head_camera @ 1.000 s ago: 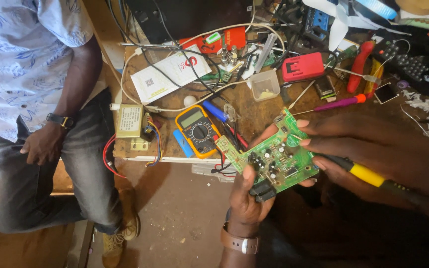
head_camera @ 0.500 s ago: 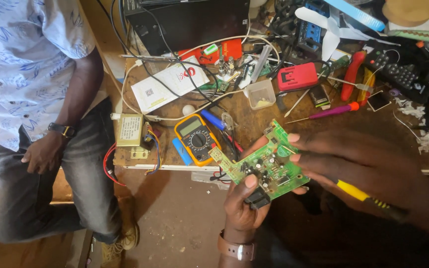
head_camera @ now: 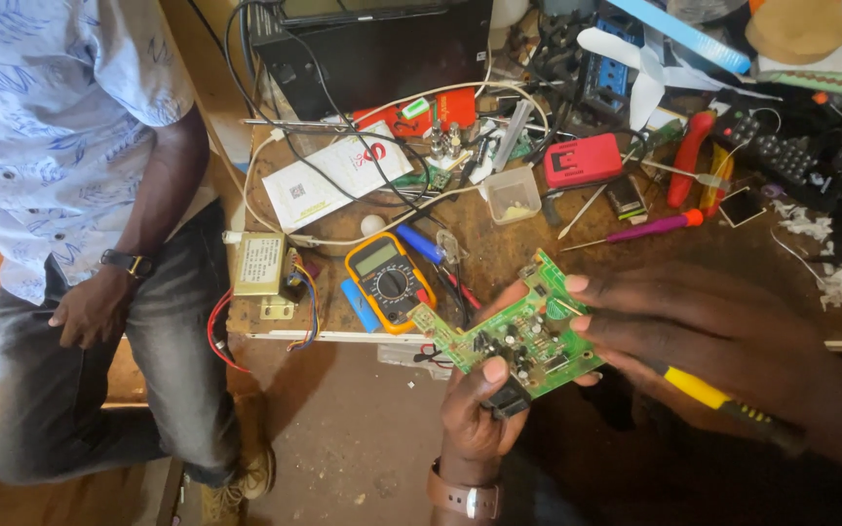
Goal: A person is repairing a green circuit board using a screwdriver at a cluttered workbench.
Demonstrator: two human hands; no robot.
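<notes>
Two hands meet on one green circuit board [head_camera: 514,331], held in the air just off the front edge of a cluttered workbench [head_camera: 538,248]. Left hand [head_camera: 479,404]: closed on the board from below, thumb pressed on its component side near the lower edge, fingers hidden under it; a wristwatch [head_camera: 465,495] circles the wrist. Right hand [head_camera: 704,336]: fingers extended, their tips resting on the board's right edge, while a yellow-handled tool [head_camera: 718,399] lies gripped under the palm, its handle running back along the forearm; the working tip is hidden. The board is tilted, its left corner pointing towards a yellow multimeter [head_camera: 389,282] that lies flat near the front edge of the bench. Just left of the meter, at the bench's front left corner, sits a small transformer [head_camera: 260,265] with red and coloured leads hanging over the edge. Behind the meter lies a white printed booklet [head_camera: 328,180] crossed by black cables. Towards the middle stands a small clear plastic tub [head_camera: 512,195]; beyond it is a red rectangular box [head_camera: 584,159]. A purple-handled screwdriver [head_camera: 650,227] lies to the right of the tub, above the right hand. At the bench's left end another person's hand [head_camera: 90,307], wearing a watch, rests on a jeans-clad thigh.
</notes>
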